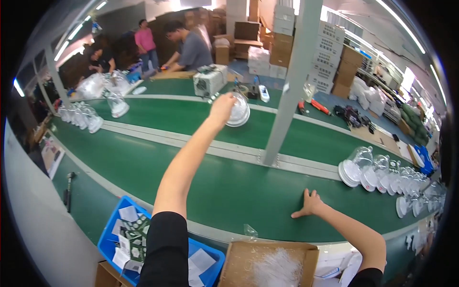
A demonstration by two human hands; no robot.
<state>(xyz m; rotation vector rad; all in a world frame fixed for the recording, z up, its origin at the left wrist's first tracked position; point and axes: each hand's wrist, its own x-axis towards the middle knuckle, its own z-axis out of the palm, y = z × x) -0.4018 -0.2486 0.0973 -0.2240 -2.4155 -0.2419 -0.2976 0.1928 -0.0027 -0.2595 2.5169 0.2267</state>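
My left hand (222,109) reaches far across to the back green conveyor belt (177,112). Its fingers are closed on the edge of a round white-based clear dome (239,114), which is tilted with its base toward me. On the near green belt (267,196) my right hand (311,204) is open, its fingers spread at the belt surface and nothing held. Several similar domes (351,172) lie on their sides in rows at the right. More domes (80,117) lie in a row at the left, and a single dome (118,106) is on the back belt.
A grey post (292,81) rises from the rail between the belts. Close to me are a blue bin (111,229) with printed cards and a cardboard box (234,263) of thin white pieces. Across the belts, a person in grey (195,48) works near a white machine (210,80).
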